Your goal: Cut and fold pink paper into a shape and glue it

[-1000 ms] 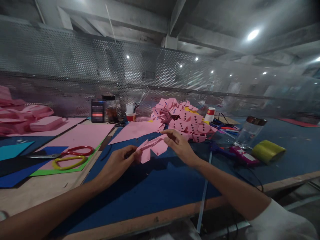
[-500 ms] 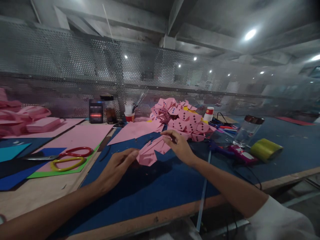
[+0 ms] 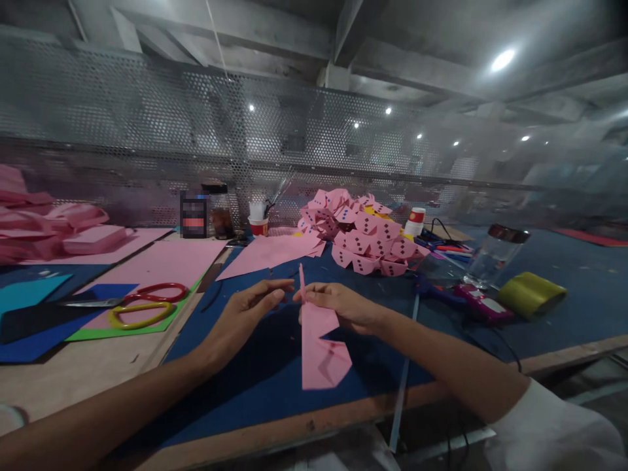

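Note:
My right hand (image 3: 346, 306) pinches a folded piece of pink paper (image 3: 321, 356) with a notch cut in its right side. The paper hangs upright above the blue table mat (image 3: 255, 405), its straight edge toward the left. Just left of it is my left hand (image 3: 250, 311), fingers stretched and apart, with nothing visible in it. Behind the hands lies a heap of pink cut-paper pieces (image 3: 377, 242) marked with dark diamond shapes. Flat pink sheets (image 3: 269, 252) lie left of the heap.
Scissors with red and yellow handles (image 3: 142, 315) rest on coloured sheets at left. At right are a clear jar (image 3: 493, 258), a roll of yellow tape (image 3: 532, 294) and a purple-and-magenta glue gun (image 3: 478, 304). Paper cups (image 3: 258, 226) and a perforated metal screen (image 3: 294, 144) stand behind.
The pink paper has turned from slanting between both hands to hanging upright from my right hand. My left hand has let go of it. My right hand has moved lower.

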`<state>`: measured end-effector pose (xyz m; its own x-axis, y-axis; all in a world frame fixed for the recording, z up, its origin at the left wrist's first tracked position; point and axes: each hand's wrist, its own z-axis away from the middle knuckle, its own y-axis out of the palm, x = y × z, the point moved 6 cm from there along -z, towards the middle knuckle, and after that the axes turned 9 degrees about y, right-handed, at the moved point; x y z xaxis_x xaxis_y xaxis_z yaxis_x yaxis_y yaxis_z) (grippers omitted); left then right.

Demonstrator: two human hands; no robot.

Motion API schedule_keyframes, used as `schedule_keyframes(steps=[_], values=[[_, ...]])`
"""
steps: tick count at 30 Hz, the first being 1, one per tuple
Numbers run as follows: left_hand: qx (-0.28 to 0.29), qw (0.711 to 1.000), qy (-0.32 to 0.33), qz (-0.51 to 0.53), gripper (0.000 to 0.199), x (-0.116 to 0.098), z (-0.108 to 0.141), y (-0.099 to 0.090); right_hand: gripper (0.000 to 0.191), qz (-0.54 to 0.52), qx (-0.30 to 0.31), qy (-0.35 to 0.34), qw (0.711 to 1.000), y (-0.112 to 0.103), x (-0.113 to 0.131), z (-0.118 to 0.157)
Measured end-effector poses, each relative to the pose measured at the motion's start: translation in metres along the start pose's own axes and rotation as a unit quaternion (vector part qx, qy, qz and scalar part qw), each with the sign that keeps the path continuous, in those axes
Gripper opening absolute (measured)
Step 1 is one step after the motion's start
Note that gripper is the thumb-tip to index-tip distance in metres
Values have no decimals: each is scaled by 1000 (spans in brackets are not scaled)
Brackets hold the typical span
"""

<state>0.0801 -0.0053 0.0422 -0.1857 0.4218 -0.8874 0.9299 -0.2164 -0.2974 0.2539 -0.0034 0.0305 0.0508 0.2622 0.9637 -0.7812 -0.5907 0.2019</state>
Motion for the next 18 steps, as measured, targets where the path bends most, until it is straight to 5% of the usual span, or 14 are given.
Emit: schedule_keyframes(steps=[6,10,14,18], values=[[49,997,12,58,31,-13,-2,20,45,35,96,42,994,11,-12,0],[22,997,5,70,29,-16,-9,26,50,52,113,26,992,11,-11,1],[-31,996,-4,82,31,-7,-18,20,43,155,16,-42,987,-2,3,2],[-53,997,-11,45,32,4,-22,11,28,308,-133,-132,933,-19,20,5]])
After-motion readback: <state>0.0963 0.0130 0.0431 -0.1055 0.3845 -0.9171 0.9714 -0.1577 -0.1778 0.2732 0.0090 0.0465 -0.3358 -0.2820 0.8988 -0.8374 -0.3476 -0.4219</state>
